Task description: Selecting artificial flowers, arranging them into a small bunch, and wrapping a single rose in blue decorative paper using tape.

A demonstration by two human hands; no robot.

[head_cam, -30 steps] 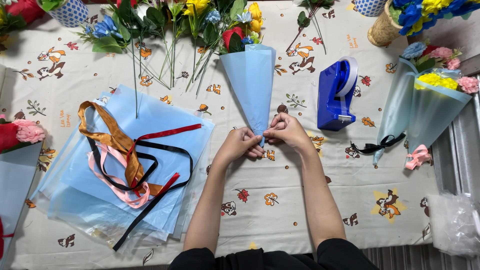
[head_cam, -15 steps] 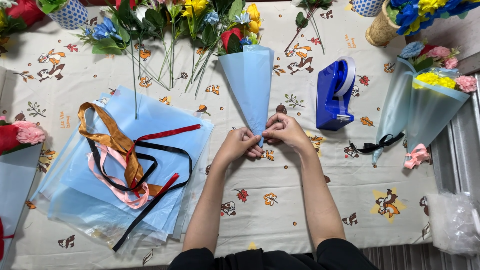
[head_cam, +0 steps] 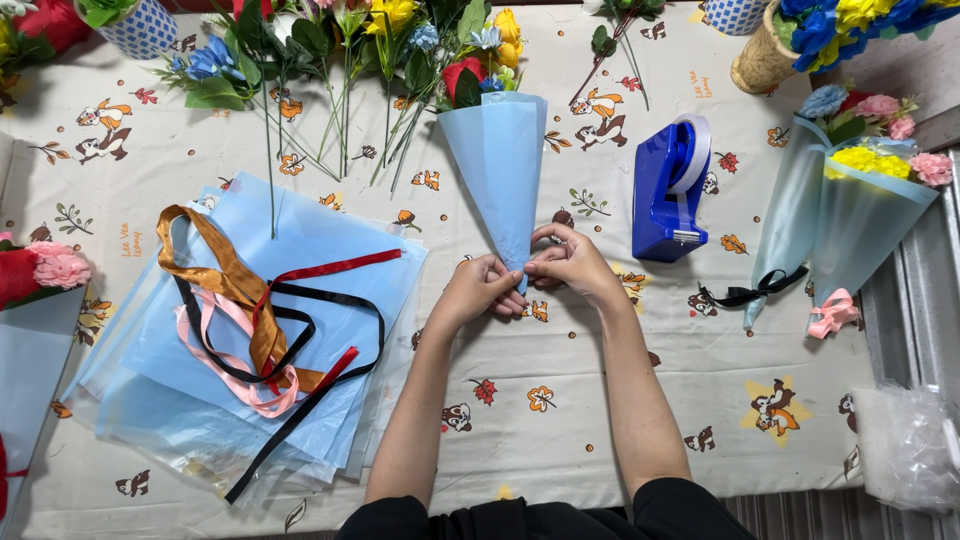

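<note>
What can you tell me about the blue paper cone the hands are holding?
The blue paper cone looks like thin, smooth wrapping paper with soft folds. It lies flat on the tablecloth, point toward the person. Flowers poke out of its wide top. The left hand and right hand both pinch its narrow tip.

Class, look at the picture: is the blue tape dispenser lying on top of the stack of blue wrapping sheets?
No, the tape dispenser stands on the patterned tablecloth beyond the right hand, apart from the wrapping sheets.
</note>
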